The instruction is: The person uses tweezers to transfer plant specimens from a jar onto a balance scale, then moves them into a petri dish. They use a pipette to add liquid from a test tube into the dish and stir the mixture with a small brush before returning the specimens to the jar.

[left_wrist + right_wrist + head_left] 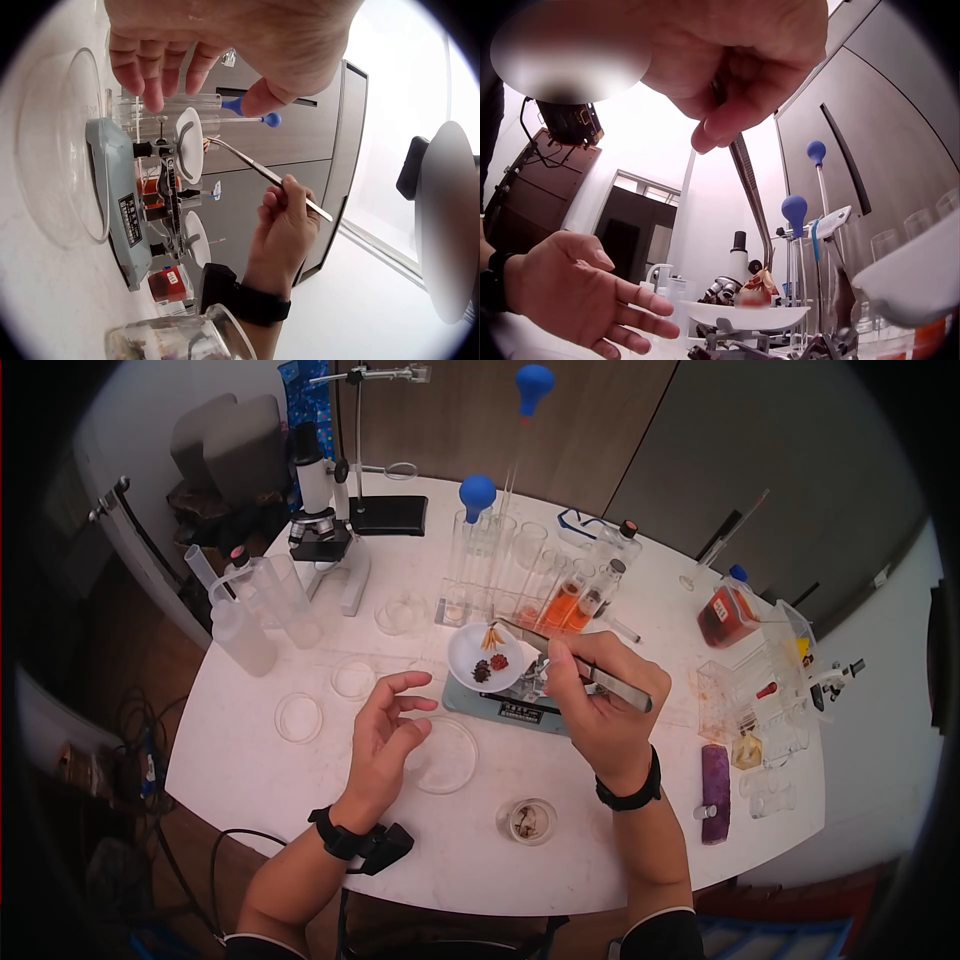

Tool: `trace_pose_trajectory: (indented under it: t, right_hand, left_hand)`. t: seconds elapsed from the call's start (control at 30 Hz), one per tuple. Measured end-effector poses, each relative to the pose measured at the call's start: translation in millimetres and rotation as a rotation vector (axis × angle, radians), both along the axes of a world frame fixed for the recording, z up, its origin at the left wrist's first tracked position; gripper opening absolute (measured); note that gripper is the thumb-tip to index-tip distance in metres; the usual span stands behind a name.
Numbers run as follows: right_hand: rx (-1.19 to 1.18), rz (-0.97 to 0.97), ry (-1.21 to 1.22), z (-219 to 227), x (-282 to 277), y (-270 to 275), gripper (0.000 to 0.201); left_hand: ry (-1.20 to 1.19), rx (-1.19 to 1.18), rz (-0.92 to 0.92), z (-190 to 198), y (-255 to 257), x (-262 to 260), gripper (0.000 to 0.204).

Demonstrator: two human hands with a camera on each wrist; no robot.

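Observation:
My right hand point(612, 700) pinches metal tweezers point(259, 169) between thumb and fingers. Their bent tips reach down to a bunch of yellow-orange dried pieces point(490, 637) at one side of a white pan point(461, 652). A small reddish heap point(499, 662) and a dark brown heap point(481, 672) lie on the same pan. It belongs to a balance with a blue-green base point(124, 210); in the left wrist view a second white pan point(197, 238) shows farther along the beam. My left hand point(385, 735) is held beside the first pan, fingers spread and holding nothing.
A glass beaker point(527, 821) with brown scraps stands near the front edge. Petri dishes point(299, 718) lie at the left. Behind the balance are test tubes with orange liquid point(562, 605) and blue-bulb droppers point(477, 496). A microscope point(318, 510) stands back left, glassware at right.

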State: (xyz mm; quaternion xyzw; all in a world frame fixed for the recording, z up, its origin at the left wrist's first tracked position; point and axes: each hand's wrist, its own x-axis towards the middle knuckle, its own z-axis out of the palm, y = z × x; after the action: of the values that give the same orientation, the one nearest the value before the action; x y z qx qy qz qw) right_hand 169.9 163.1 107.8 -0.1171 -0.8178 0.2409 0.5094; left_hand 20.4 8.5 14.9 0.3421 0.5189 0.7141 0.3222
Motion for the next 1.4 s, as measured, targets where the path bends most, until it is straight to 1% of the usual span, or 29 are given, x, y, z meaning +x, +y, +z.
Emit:
trace_pose_trajectory:
  t: [0.1,0.2,0.3,0.5,0.6,0.73,0.77,0.87,0.9,1.0,1.1,1.2,1.33,1.4]
  right_hand:
    - [0.155,0.004,-0.016,-5,-5,0,0.006]
    - [0.202,0.028,-0.030,-10,-8,1,0.007]
    - [0.183,0.018,-0.078,-7,-5,-1,0.007]
    - [0.123,0.005,-0.058,-1,-3,-2,0.007]
    - [0.083,-0.041,-0.033,10,4,-2,0.008]
    - [-0.006,-0.081,0.093,19,22,5,0.006]
    - [-0.094,-0.040,0.137,21,26,5,0.006]
    - [-0.099,-0.056,0.175,30,36,5,0.007]
    - [-0.065,-0.063,0.131,33,39,6,0.007]
    - [-0.095,-0.051,0.113,35,40,4,0.008]
    - [-0.071,-0.015,0.047,31,39,6,0.008]
    - [-0.073,-0.047,0.031,28,31,1,0.008]
    - [0.044,-0.026,-0.058,25,23,-2,0.007]
    - [0.055,-0.003,-0.070,24,20,-4,0.007]
  left_hand:
    - [-0.001,-0.001,-0.002,0,0,0,0.045]
    - [-0.003,0.003,-0.005,0,0,0,0.045]
    - [-0.003,0.006,-0.006,0,0,0,0.045]
    - [-0.001,0.004,-0.007,0,0,0,0.045]
    - [0.002,0.005,-0.007,0,0,0,0.045]
    - [0.002,0.004,-0.006,1,0,0,0.045]
    - [0.003,0.001,-0.005,1,0,1,0.045]
    - [0.014,0.000,-0.005,0,0,0,0.045]
    - [0.014,-0.002,-0.004,0,0,0,0.045]
    - [0.013,-0.005,-0.003,-1,0,1,0.045]
    - [0.012,-0.007,-0.006,-1,1,0,0.045]
    - [0.015,-0.013,-0.004,-1,1,0,0.045]
    - [0.016,-0.011,-0.007,-1,0,0,0.045]
    - [0.014,-0.009,-0.009,-1,0,0,0.045]
